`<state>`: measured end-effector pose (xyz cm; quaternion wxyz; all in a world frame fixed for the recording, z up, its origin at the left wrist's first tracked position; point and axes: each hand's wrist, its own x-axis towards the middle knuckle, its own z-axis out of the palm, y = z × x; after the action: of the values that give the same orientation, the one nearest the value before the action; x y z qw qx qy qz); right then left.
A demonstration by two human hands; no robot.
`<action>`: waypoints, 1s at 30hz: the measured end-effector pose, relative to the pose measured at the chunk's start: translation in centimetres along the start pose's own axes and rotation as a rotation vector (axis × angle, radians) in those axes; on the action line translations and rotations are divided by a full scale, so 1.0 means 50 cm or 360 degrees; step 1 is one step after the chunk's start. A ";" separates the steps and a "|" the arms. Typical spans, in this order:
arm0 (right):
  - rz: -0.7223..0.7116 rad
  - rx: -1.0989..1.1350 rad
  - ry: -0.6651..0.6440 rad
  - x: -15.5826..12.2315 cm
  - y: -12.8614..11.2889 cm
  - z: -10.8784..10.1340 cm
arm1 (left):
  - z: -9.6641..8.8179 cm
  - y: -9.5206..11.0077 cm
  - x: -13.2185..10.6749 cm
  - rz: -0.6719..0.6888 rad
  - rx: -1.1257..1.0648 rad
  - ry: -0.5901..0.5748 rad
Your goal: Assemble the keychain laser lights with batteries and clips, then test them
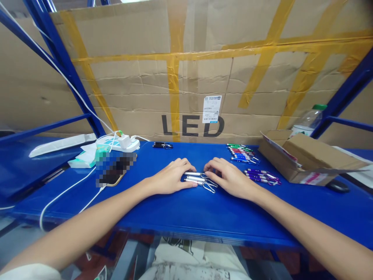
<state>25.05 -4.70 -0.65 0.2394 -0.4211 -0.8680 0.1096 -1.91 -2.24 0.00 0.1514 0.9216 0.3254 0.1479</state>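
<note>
A small bunch of silver keychain flashlights [199, 180] with metal clips lies in the middle of the blue table [186, 210]. My left hand [171, 177] rests beside them on the left, fingers curled down onto their ends. My right hand [227, 175] sits on the right, fingertips touching the same bunch. Both hands lie low on the table surface, fingers bent but not wrapped round any single piece.
Coloured flashlights [241, 153] and purple ones [262, 177] lie to the right, near an open cardboard box [309, 161] and a plastic bottle [309, 118]. A black flashlight [162, 145] lies at the back. A power strip [122, 143], a phone [113, 171], tissues and cables are on the left.
</note>
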 end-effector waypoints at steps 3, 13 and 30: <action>-0.0059 0.0094 -0.0133 -0.005 -0.009 -0.004 | 0.001 -0.002 0.000 -0.0075 0.0052 0.0035; -0.0309 0.0172 -0.0240 -0.006 -0.024 0.002 | 0.005 -0.003 0.019 -0.0398 -0.0360 0.0617; -0.0143 0.0277 0.0238 -0.005 -0.020 0.004 | 0.022 -0.042 0.040 -0.0387 -0.1094 0.0795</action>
<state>24.39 -5.51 -0.53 0.3438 -0.3665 -0.8528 0.1420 -1.19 0.39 -1.44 0.3821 0.7087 0.3899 0.4469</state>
